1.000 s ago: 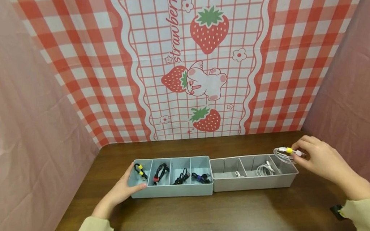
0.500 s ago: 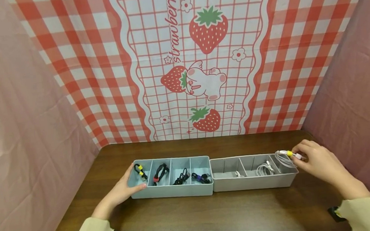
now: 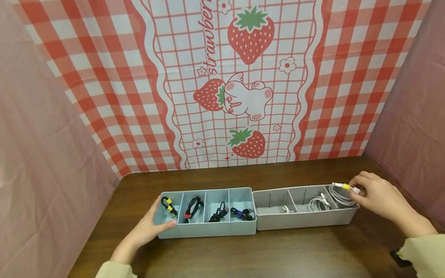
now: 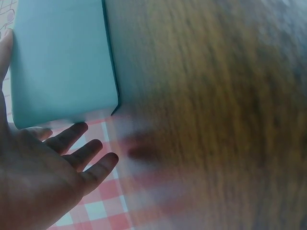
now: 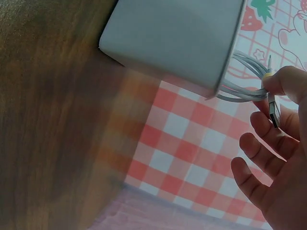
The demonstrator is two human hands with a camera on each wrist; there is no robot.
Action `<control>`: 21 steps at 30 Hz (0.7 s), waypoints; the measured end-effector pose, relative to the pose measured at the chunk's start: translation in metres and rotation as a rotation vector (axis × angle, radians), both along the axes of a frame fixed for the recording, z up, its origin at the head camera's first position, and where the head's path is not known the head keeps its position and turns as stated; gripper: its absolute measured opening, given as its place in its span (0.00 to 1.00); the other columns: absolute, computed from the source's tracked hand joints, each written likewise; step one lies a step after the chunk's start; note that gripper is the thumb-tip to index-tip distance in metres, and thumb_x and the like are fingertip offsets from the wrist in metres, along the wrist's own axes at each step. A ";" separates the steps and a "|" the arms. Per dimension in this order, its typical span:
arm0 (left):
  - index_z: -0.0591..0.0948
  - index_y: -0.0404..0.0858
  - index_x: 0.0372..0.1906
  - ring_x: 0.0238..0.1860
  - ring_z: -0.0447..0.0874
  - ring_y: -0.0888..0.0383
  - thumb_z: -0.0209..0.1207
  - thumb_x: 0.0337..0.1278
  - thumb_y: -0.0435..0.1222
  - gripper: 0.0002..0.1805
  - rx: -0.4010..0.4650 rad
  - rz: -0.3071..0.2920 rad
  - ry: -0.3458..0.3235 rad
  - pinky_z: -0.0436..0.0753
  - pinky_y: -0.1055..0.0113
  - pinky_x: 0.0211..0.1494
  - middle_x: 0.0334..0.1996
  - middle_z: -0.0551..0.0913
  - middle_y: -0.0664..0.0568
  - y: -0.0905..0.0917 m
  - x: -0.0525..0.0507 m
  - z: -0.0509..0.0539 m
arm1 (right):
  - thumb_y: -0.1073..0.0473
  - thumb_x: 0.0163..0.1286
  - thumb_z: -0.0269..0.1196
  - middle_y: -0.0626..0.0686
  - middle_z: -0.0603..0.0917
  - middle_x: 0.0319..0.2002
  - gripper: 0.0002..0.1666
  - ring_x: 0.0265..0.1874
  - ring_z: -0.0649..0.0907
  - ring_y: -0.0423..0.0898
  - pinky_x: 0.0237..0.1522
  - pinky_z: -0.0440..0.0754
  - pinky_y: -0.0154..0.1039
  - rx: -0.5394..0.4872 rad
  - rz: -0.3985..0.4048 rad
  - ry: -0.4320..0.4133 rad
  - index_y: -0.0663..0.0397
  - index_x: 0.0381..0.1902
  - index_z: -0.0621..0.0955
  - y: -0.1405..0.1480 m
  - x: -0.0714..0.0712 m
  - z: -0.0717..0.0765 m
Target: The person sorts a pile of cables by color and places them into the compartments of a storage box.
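Note:
My right hand (image 3: pixel 376 194) pinches a coiled white USB cable (image 5: pixel 242 93) with a yellow tie between thumb and forefinger. The coil hangs into the right end compartment of the grey divided box (image 3: pixel 303 220); in the right wrist view, its metal plug (image 5: pixel 274 115) sticks out below the fingers. My left hand (image 3: pixel 145 228) rests on the left end of the light blue divided box (image 3: pixel 208 230), thumb along the front rim. In the left wrist view, the other fingers (image 4: pixel 98 175) are spread around the end of that box.
The blue box holds a black cable with yellow ties (image 3: pixel 169 206), one with a red tie (image 3: pixel 192 209), a plain black one (image 3: pixel 218 213) and one with a purple tie (image 3: pixel 241 214). The grey box holds a white coil (image 3: pixel 319 202) and a small white piece (image 3: pixel 288 209). A checkered cloth (image 3: pixel 123 120) hangs behind.
My right hand has lowered slightly, bringing the white cable coil down from above the rim into the grey box's right end compartment. The left hand stays on the blue box.

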State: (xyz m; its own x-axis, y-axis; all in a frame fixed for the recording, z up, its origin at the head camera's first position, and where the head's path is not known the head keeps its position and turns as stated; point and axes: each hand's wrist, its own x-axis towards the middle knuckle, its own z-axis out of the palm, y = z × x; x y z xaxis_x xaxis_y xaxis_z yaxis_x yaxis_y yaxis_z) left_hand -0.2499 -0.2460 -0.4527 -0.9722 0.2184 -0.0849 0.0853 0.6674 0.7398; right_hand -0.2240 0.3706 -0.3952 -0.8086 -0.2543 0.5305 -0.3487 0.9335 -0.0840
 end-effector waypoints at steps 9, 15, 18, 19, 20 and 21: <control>0.37 0.44 0.75 0.71 0.45 0.32 0.63 0.51 0.55 0.58 0.001 0.005 0.002 0.54 0.34 0.65 0.74 0.41 0.36 0.000 0.000 0.000 | 0.57 0.49 0.69 0.45 0.74 0.26 0.09 0.22 0.70 0.38 0.19 0.65 0.36 0.001 -0.016 -0.072 0.51 0.28 0.81 -0.002 -0.004 -0.006; 0.37 0.43 0.75 0.71 0.45 0.33 0.63 0.51 0.55 0.58 0.002 -0.003 0.006 0.54 0.34 0.65 0.74 0.41 0.36 0.000 0.001 0.001 | 0.57 0.50 0.68 0.46 0.75 0.26 0.08 0.22 0.70 0.39 0.19 0.65 0.36 0.002 -0.025 -0.091 0.52 0.28 0.81 -0.003 -0.005 -0.009; 0.37 0.44 0.75 0.71 0.45 0.33 0.63 0.51 0.55 0.58 0.003 -0.001 0.003 0.54 0.35 0.65 0.74 0.41 0.36 0.000 0.001 0.001 | 0.57 0.50 0.68 0.46 0.75 0.26 0.08 0.22 0.70 0.38 0.19 0.66 0.36 0.004 -0.025 -0.099 0.52 0.28 0.81 -0.003 -0.005 -0.011; 0.37 0.44 0.75 0.71 0.45 0.33 0.63 0.51 0.55 0.58 0.005 0.001 0.001 0.54 0.35 0.66 0.74 0.41 0.36 0.001 0.001 0.001 | 0.57 0.50 0.68 0.46 0.75 0.26 0.08 0.22 0.70 0.38 0.19 0.65 0.36 0.004 -0.025 -0.101 0.52 0.28 0.81 -0.002 -0.006 -0.012; 0.37 0.44 0.75 0.71 0.45 0.33 0.63 0.51 0.55 0.58 0.006 0.002 -0.002 0.54 0.35 0.66 0.74 0.41 0.37 0.001 0.000 0.000 | 0.58 0.50 0.68 0.45 0.75 0.26 0.08 0.22 0.69 0.38 0.19 0.65 0.36 0.004 -0.023 -0.100 0.52 0.28 0.81 -0.002 -0.006 -0.013; 0.38 0.45 0.75 0.71 0.45 0.33 0.63 0.51 0.55 0.58 0.008 0.004 -0.004 0.53 0.35 0.66 0.74 0.41 0.37 0.001 0.000 0.000 | 0.58 0.50 0.68 0.45 0.74 0.26 0.08 0.22 0.69 0.38 0.19 0.65 0.36 0.005 -0.021 -0.098 0.52 0.28 0.81 -0.002 -0.006 -0.014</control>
State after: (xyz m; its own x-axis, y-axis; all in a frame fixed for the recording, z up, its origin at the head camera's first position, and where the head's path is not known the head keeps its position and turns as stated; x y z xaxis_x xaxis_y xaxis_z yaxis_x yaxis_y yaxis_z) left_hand -0.2495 -0.2453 -0.4525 -0.9726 0.2153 -0.0872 0.0797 0.6619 0.7453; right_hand -0.2303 0.3682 -0.4091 -0.8619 -0.2388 0.4473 -0.3191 0.9410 -0.1124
